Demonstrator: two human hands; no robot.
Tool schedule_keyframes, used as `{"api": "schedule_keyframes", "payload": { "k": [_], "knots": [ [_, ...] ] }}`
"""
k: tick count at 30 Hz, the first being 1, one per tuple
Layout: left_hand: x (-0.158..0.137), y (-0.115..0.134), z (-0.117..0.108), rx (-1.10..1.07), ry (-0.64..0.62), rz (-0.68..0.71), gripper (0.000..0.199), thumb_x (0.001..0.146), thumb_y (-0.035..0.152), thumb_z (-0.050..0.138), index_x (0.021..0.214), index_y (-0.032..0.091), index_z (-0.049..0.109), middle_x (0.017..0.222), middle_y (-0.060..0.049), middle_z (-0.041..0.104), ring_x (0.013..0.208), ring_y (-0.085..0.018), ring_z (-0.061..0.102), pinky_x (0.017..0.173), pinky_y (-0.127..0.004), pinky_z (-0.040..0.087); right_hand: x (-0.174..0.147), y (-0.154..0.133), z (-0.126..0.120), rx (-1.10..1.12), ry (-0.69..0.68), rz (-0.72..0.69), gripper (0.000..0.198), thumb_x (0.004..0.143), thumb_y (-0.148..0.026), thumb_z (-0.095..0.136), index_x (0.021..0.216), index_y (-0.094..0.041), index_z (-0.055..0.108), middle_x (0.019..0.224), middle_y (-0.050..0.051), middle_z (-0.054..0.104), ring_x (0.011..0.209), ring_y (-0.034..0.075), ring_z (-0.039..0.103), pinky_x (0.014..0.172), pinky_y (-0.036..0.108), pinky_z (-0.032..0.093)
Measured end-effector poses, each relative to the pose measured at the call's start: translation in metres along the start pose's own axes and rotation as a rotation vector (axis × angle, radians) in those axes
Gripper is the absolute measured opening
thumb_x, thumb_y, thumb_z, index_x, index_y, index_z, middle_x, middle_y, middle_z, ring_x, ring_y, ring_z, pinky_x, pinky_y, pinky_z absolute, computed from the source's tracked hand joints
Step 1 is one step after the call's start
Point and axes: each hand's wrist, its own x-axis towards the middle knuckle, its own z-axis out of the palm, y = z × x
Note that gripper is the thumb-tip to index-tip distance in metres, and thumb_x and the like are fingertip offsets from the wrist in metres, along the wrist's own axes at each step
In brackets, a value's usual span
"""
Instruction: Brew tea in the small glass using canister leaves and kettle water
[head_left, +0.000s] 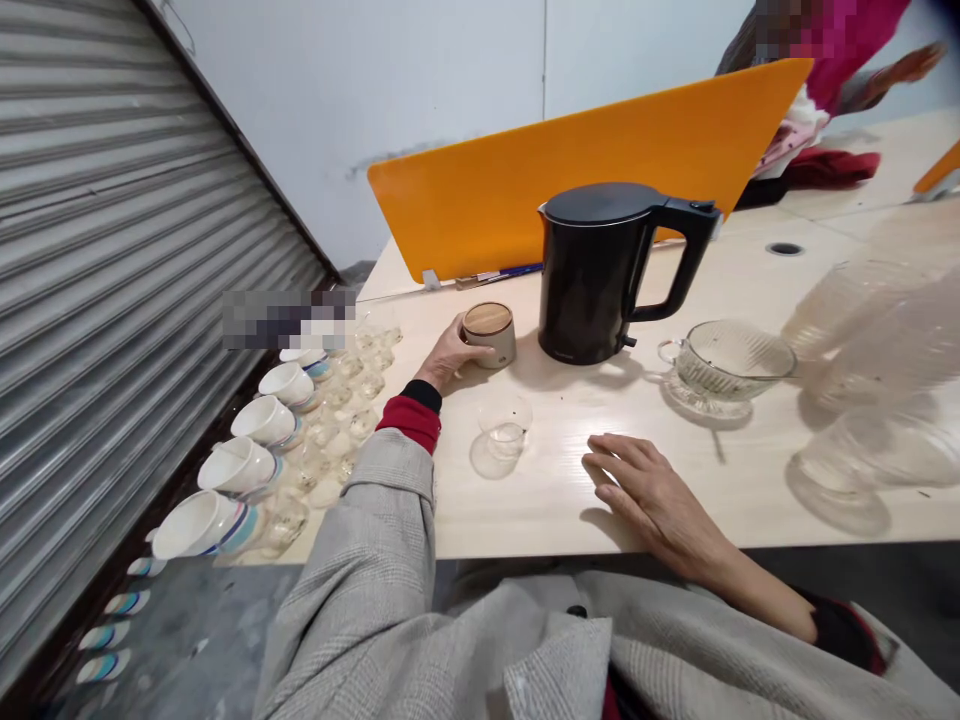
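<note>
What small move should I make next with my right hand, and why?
Probably bring your right hand to the wooden lid: your left hand holds the small canister, the lid sits on top, and your right hand holds nothing.

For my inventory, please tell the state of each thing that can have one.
Lidded canister: closed, gripped by left hand
Electric kettle: upright, lid shut
Small clear cup: upright, uncovered
Glass handled cup: upright, uncovered
White cups: uncovered, lined up
Clear vessels at right: contents unclear
Orange partition: standing
Right hand: open, empty
</note>
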Motion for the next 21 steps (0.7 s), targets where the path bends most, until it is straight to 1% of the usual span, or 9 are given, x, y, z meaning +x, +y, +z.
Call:
{"api": "schedule_keyframes", "payload": {
  "k": [4,7,10,12,14,16,18,19,21],
  "knots": [
    [0.0,-0.002,-0.003,-0.026,-0.067,-0.008,0.1,0.054,0.025,0.097,0.146,0.017,0.057,0.15,-0.016,0.065,0.144,-0.037,0.055,0.123,-0.052,0.042,0.0,0.0,0.001,0.022,0.019,0.019,0.034,0.107,-0.046,0.054,0.133,-0.034,0.072,0.146,0.01,0.067,0.136,0.037,0.059,0.107,0.067,0.055],
    [0.0,-0.003,-0.006,-0.066,-0.108,0.009,0.104,0.056,0.026,0.097,0.15,0.016,0.055,0.154,-0.017,0.062,0.148,-0.037,0.052,0.126,-0.05,0.039,0.0,0.003,0.0,0.043,0.036,0.038,0.036,0.107,-0.047,0.053,0.135,-0.033,0.071,0.145,0.011,0.067,0.137,0.036,0.06,0.108,0.066,0.056],
    [-0.004,-0.003,-0.01,-0.092,-0.083,-0.003,0.114,0.054,0.026,0.098,0.157,0.021,0.049,0.162,-0.015,0.054,0.155,-0.036,0.045,0.13,-0.048,0.035,0.004,0.006,-0.013,0.067,0.105,0.084,0.039,0.107,-0.049,0.051,0.141,-0.035,0.067,0.148,0.011,0.065,0.138,0.035,0.06,0.111,0.066,0.055],
    [-0.009,-0.003,-0.016,-0.089,-0.018,-0.03,0.12,0.053,0.026,0.098,0.16,0.022,0.044,0.162,-0.015,0.053,0.157,-0.035,0.042,0.131,-0.048,0.033,0.012,0.004,-0.03,0.082,0.202,0.116,0.042,0.106,-0.051,0.052,0.144,-0.037,0.063,0.15,0.01,0.063,0.141,0.036,0.058,0.114,0.068,0.052],
    [-0.016,-0.003,-0.021,-0.084,0.057,-0.058,0.118,0.057,0.029,0.096,0.161,0.02,0.041,0.158,-0.017,0.056,0.155,-0.035,0.045,0.129,-0.05,0.035,0.025,-0.002,-0.051,0.111,0.333,0.145,0.047,0.105,-0.053,0.056,0.148,-0.036,0.059,0.153,0.011,0.06,0.144,0.036,0.055,0.116,0.069,0.049],
    [-0.025,-0.004,-0.024,-0.075,0.15,-0.093,0.109,0.064,0.031,0.092,0.16,0.019,0.042,0.155,-0.02,0.058,0.151,-0.033,0.05,0.126,-0.051,0.04,0.042,-0.009,-0.072,0.16,0.491,0.197,0.053,0.104,-0.052,0.058,0.151,-0.029,0.056,0.154,0.014,0.058,0.143,0.035,0.057,0.117,0.065,0.05],
    [-0.031,-0.003,-0.024,-0.071,0.22,-0.129,0.097,0.069,0.031,0.087,0.156,0.019,0.046,0.155,-0.02,0.058,0.146,-0.031,0.056,0.124,-0.051,0.043,0.061,-0.014,-0.087,0.179,0.62,0.252,0.056,0.103,-0.048,0.059,0.152,-0.023,0.054,0.156,0.017,0.055,0.142,0.033,0.057,0.118,0.06,0.05],
    [-0.033,-0.003,-0.023,-0.074,0.233,-0.138,0.092,0.07,0.03,0.085,0.154,0.019,0.048,0.156,-0.02,0.058,0.145,-0.03,0.056,0.123,-0.05,0.044,0.071,-0.014,-0.092,0.208,0.675,0.267,0.058,0.102,-0.046,0.059,0.154,-0.021,0.052,0.159,0.018,0.052,0.143,0.032,0.056,0.119,0.057,0.048],
    [-0.034,-0.001,-0.018,-0.089,0.215,-0.129,0.087,0.071,0.028,0.082,0.152,0.02,0.05,0.158,-0.019,0.056,0.147,-0.029,0.055,0.123,-0.048,0.045,0.09,-0.01,-0.097,0.253,0.732,0.304,0.063,0.1,-0.043,0.06,0.156,-0.015,0.047,0.161,0.021,0.047,0.144,0.031,0.054,0.119,0.054,0.048]
  ]
}}
